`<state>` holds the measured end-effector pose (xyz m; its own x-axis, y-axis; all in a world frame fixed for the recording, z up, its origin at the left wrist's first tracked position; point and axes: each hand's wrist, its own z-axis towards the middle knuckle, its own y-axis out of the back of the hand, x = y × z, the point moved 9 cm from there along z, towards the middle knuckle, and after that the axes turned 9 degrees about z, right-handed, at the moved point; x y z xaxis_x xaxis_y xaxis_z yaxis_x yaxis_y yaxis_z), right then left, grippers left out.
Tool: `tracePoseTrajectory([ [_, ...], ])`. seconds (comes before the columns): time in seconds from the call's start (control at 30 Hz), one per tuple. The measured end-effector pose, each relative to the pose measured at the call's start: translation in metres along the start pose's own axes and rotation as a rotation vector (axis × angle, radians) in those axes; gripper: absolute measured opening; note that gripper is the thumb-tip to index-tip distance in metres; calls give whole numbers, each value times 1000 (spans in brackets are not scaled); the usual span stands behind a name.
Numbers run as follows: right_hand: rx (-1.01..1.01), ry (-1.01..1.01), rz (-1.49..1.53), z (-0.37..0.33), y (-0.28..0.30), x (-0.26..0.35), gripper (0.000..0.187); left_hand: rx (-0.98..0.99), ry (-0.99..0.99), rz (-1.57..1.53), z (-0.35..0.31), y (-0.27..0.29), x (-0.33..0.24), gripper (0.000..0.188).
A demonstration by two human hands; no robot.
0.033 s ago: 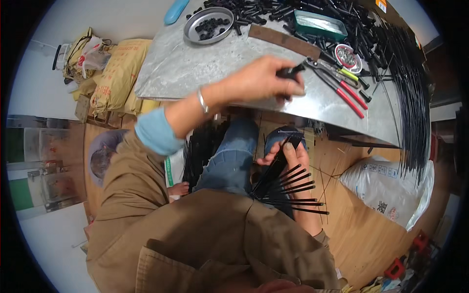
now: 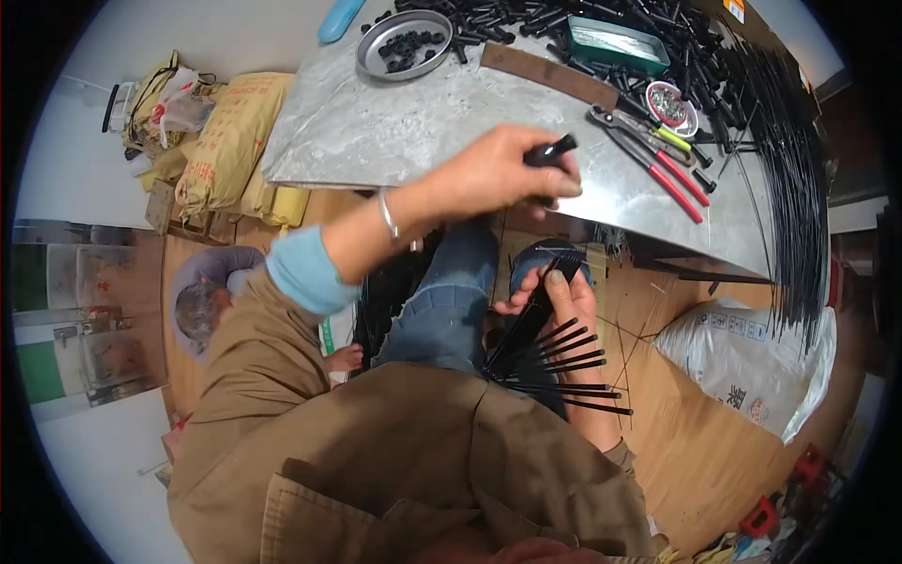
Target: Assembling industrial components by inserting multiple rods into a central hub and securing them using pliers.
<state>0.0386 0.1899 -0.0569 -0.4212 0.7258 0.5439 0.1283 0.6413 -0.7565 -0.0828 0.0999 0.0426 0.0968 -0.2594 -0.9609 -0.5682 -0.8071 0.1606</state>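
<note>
Several slim, straight black rods [image 2: 559, 385], fanned apart

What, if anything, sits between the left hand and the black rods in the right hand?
Nothing visible blocks it. The left hand, gripping a black piece, overlaps the front edge of the grey table in this view; the right hand holds the black rods lower in the picture. That edge lies nearest; heights can't be told.

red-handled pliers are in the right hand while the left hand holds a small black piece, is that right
No: in the head view, the red-handled pliers lie on the grey tabletop, not in the right hand, which holds a long black piece. The left hand does hold a small black piece.
</note>
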Motion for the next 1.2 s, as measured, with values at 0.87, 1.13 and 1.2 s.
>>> tracePoseTrajectory([
  [0.87,65,226,-250,-51,-47,-9,17,-349,-126,-721,-85,-46,39,26],
  [1.13,81,199,-248,-51,-43,-10,16,-369,-85,-545,-87,-49,35,25],
  [1.2,70,199,-217,-51,-43,-8,17,-327,2,-483,-90,-54,33,22],
])
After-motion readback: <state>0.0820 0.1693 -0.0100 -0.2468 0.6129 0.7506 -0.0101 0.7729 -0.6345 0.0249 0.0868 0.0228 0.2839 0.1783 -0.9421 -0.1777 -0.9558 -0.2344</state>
